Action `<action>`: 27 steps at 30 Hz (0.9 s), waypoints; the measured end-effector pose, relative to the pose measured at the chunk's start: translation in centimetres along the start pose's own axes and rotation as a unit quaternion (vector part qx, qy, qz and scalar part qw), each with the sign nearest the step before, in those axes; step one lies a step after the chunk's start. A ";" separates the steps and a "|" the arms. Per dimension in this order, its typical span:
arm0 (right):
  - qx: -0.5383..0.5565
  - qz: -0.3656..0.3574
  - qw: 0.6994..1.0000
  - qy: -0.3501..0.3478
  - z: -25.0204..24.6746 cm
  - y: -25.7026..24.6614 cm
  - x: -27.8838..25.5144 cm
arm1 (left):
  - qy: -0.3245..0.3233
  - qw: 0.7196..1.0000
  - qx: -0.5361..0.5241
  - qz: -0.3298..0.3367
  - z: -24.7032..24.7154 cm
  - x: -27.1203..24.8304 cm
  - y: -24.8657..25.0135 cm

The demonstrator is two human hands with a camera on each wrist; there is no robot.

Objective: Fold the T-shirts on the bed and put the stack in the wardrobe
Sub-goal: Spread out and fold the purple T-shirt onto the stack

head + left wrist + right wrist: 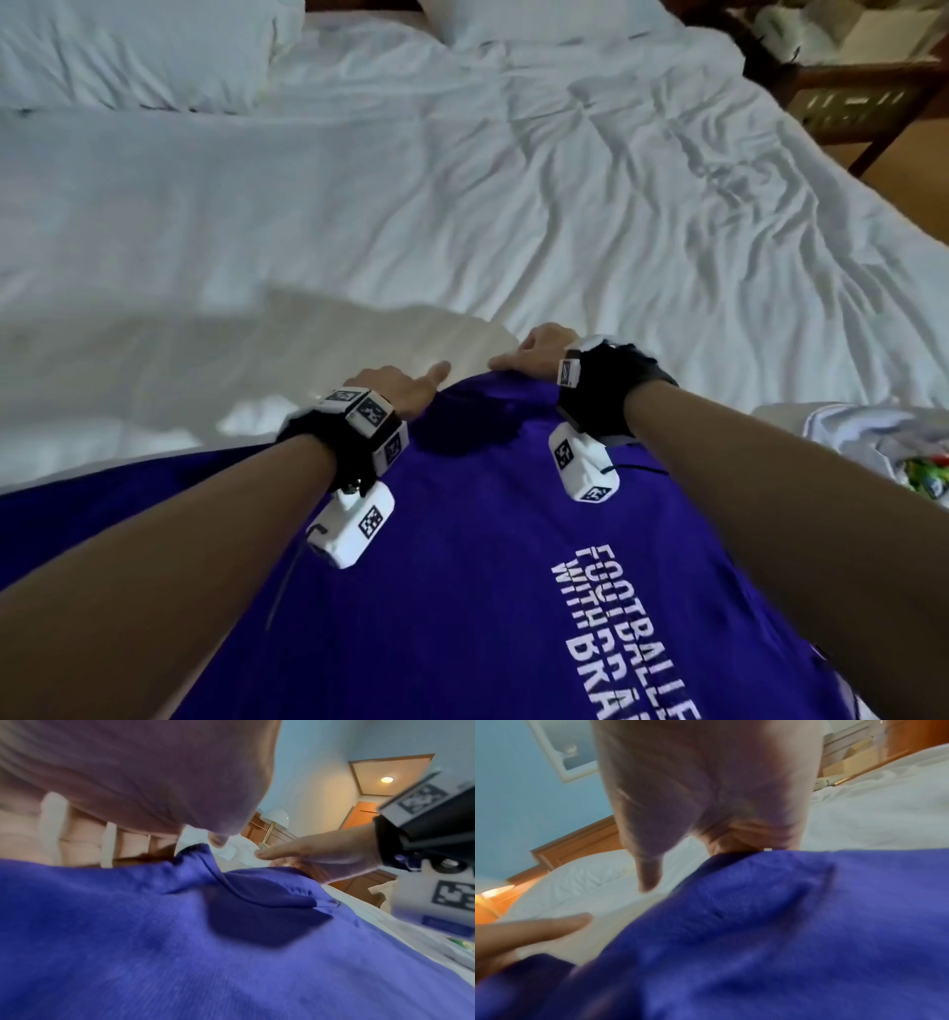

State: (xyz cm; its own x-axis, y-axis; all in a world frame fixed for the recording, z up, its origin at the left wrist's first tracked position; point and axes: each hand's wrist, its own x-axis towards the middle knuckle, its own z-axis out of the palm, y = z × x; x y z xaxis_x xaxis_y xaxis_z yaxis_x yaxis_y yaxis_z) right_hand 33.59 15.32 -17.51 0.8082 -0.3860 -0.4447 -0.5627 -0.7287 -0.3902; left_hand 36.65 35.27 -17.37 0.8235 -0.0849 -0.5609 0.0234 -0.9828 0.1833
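Note:
A purple T-shirt (488,539) with white lettering spreads out below my forearms, over the white bed (513,205). My left hand (411,390) grips its far edge, fingers curled under the fabric and thumb stretched along the top. About a hand's width to the right, my right hand (529,349) grips the same edge the same way. The left wrist view has the left hand (154,791) bunching the purple T-shirt (180,943), with the right hand (321,854) beyond. In the right wrist view the right hand (706,791) curls over the shirt's edge (782,923).
A crumpled white garment (847,442) with a coloured print lies at the right, beside the purple shirt. Pillows (128,46) sit at the head of the bed. Wooden furniture (862,87) stands past the bed's far right corner. A cream cloth patch (334,349) lies flat beyond my hands.

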 end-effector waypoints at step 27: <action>0.261 -0.135 0.956 0.010 -4.1 -0.2 1.6 | 0.082 0.836 -0.529 0.122 1.9 4.6 -1.2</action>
State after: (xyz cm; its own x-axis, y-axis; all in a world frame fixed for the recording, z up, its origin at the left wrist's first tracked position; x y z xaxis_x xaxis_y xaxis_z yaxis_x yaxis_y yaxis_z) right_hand 35.75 12.57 -14.87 0.9364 -0.2377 -0.2581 -0.3390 -0.4235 -0.8401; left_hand 39.34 35.78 -21.71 0.9415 -0.1530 -0.3001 0.2600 -0.2365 0.9362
